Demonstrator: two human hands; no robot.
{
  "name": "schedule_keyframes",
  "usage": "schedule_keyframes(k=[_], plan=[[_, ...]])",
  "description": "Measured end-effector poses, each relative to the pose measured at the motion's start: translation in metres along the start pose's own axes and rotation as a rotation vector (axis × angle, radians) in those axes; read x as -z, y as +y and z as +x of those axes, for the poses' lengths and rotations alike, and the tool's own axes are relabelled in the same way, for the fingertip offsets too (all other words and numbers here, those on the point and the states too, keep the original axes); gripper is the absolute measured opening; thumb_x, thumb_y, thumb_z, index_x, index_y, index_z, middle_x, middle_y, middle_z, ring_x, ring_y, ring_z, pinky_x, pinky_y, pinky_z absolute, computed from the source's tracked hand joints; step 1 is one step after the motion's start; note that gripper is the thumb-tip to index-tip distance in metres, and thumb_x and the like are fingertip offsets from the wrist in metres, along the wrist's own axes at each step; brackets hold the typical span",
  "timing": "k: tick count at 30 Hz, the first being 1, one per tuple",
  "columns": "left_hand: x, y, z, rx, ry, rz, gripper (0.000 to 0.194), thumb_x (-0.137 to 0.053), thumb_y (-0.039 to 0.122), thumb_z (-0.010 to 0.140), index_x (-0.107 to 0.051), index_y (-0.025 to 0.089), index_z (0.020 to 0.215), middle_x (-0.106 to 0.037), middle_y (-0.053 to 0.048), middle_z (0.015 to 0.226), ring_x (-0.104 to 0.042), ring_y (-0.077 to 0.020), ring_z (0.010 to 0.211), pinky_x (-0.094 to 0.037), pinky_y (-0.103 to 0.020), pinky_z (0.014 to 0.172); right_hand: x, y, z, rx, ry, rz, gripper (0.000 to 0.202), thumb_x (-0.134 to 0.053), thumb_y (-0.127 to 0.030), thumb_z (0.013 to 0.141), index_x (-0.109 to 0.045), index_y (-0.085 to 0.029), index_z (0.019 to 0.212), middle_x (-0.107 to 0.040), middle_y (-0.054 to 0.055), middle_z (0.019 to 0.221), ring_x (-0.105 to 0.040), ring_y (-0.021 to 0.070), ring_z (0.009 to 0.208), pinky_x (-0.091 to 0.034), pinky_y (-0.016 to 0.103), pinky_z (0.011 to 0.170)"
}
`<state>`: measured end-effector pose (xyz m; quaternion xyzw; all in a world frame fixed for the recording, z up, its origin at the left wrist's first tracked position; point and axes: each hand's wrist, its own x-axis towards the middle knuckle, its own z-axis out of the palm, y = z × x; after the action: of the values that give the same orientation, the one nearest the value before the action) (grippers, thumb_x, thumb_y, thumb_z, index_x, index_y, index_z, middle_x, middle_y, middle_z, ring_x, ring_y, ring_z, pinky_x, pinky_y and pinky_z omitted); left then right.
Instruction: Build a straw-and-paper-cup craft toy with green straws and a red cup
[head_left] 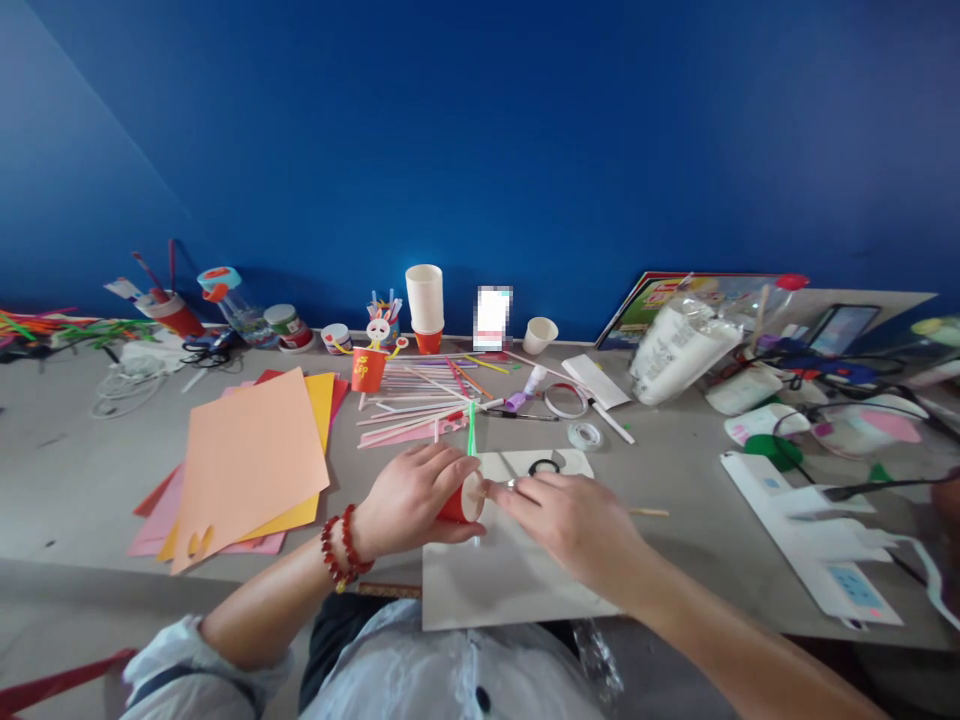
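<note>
My left hand [420,495] is wrapped round a red paper cup [454,505] lying on its side, its pale round base turned to the right. A bright green straw or pipe cleaner [472,432] stands up from the cup's far side. My right hand [566,515] is closed close to that base, with a fingertip touching or nearly touching it. A small shiny spot shows at its fingers; what they hold is hidden. Both hands are above a pale grey board [510,590] at the table's front edge.
Coloured paper sheets [259,460] lie left. Behind are loose straws [420,385], a rabbit-faced red cup [368,368], stacked white cups [424,300] and a phone [493,318]. A tape roll [585,436] and a power strip [814,545] are to the right.
</note>
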<state>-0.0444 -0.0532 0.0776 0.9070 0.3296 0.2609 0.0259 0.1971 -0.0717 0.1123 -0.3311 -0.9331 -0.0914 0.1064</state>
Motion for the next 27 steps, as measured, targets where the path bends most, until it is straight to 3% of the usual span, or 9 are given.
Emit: schedule_keyframes(k=[8,20,27], plan=[[-0.0014,0.0015,-0.0025,0.042,-0.029,-0.06,0.062,-0.064,0.061,0.081,-0.051,0.016,0.121,-0.07,-0.014,0.11,-0.068,-0.0297,0.098,-0.056,-0.042,0.081,-0.0037,-0.0038,0.0032,0.009,0.069,0.067,0.02,-0.056,-0.012,0.094,-0.069,-0.02,0.106,-0.064,0.0,0.071,-0.053,0.0145,0.067,-0.026,0.031,0.056],[0.0011,0.004,-0.0002,0.045,-0.109,-0.048,0.062,-0.06,0.065,0.082,-0.051,0.016,0.12,-0.07,-0.015,0.108,-0.071,-0.0298,0.091,-0.057,-0.04,0.073,0.0049,-0.0096,0.0077,0.089,0.172,-0.101,0.019,-0.051,-0.014,0.096,-0.07,-0.018,0.093,-0.063,0.001,0.067,-0.052,0.0161,0.067,-0.025,0.035,0.059],[0.0023,0.0073,0.0031,0.066,-0.135,0.023,0.057,-0.064,0.06,0.082,-0.051,0.018,0.119,-0.069,-0.014,0.107,-0.069,-0.0297,0.091,-0.057,-0.041,0.074,-0.0024,-0.009,0.0058,0.058,0.062,-0.061,0.02,-0.057,-0.009,0.09,-0.069,-0.017,0.105,-0.065,0.0,0.071,-0.055,0.0147,0.065,-0.024,0.033,0.054]])
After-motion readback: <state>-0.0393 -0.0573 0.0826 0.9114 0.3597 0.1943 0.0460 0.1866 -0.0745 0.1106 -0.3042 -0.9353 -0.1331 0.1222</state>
